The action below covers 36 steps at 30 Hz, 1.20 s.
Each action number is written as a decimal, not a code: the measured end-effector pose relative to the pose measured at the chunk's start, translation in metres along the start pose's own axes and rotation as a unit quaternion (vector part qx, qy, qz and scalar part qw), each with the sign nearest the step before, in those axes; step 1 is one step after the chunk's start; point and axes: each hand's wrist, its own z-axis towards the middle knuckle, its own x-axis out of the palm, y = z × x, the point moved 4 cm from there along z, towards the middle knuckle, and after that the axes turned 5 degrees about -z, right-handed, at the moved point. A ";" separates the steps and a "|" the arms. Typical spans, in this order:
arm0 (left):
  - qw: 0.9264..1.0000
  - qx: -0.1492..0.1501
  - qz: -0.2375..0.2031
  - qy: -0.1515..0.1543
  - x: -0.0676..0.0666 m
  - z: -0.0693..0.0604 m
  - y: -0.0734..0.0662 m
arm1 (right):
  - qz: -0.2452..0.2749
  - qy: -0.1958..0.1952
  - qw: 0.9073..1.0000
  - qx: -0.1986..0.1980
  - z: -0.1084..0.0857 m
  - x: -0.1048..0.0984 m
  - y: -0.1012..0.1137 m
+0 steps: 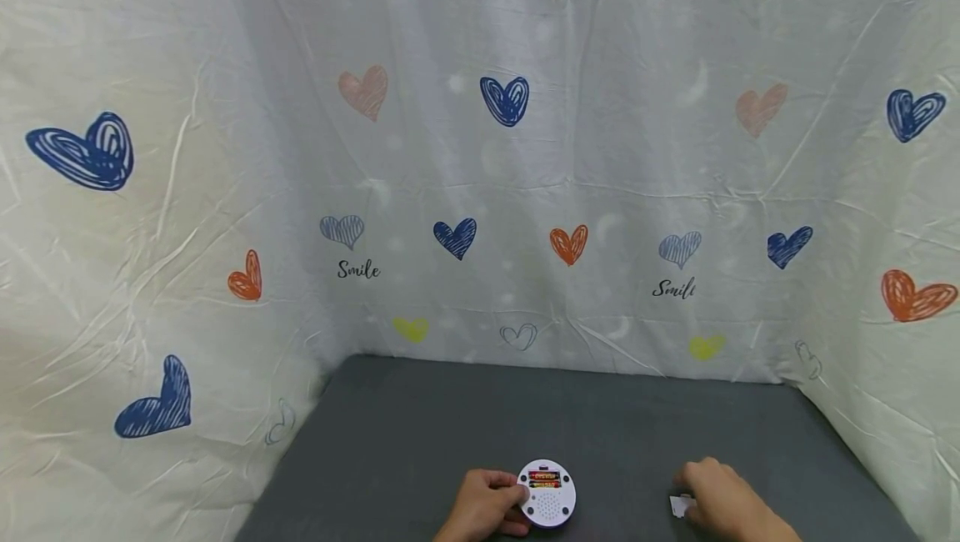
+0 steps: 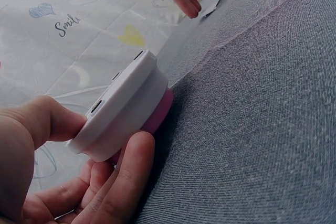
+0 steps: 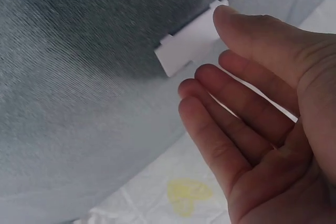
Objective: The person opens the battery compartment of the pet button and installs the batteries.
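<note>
"What's the left hand (image 1: 480, 504) up to, low in the middle of the head view?"

"Pinching a round white device (image 1: 553, 512) by its left rim, thumb above, fingers beneath. An edge grip like that leaves the two batteries (image 1: 544, 479) unobstructed."

"Why the tilt?"

"Probably to turn the battery bay toward the wearer; its pink side faces down toward the grey cloth (image 1: 525, 409)."

"And the right hand (image 1: 723, 499), lower right?"

"Well apart from the left, fingers loosely extended beside a small white cover (image 3: 181, 50). The thumb overlaps one end; whether it touches, I can't tell. The tabs suggest a battery lid, which, being off, leaves the bay exposed."
</note>
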 end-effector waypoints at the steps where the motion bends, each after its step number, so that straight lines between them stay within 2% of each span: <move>1: 1.000 0.000 0.001 0.000 0.000 0.000 0.000 | 0.004 0.001 1.000 -0.005 0.000 0.001 0.000; 6: 1.000 0.001 0.002 -0.001 0.000 0.000 0.000 | -0.001 -0.001 1.000 -0.019 -0.001 0.007 -0.001; 9: 1.000 0.000 0.001 0.000 0.000 -0.001 0.000 | -0.011 0.000 1.000 -0.014 0.000 0.010 0.000; 13: 1.000 -0.001 -0.003 0.002 0.000 -0.001 -0.002 | -0.042 -0.007 0.999 -0.018 0.001 0.014 0.002; 17: 1.000 -0.001 -0.010 0.001 0.000 -0.001 -0.002 | -0.069 -0.032 0.996 -0.046 0.001 0.013 0.005; 21: 1.000 0.002 -0.008 0.002 0.000 -0.001 -0.001 | -0.065 -0.045 0.994 -0.070 0.003 0.009 0.010; 27: 1.000 -0.002 -0.004 -0.001 -0.001 -0.003 -0.001 | -0.083 -0.089 0.989 -0.084 0.017 -0.008 0.035; 33: 1.000 -0.004 -0.009 -0.006 -0.001 -0.001 0.001 | -0.105 -0.158 0.973 -0.131 0.030 -0.022 0.071; 36: 1.000 -0.006 -0.011 -0.007 -0.001 0.000 0.001 | -0.105 -0.168 0.969 -0.148 0.038 -0.026 0.087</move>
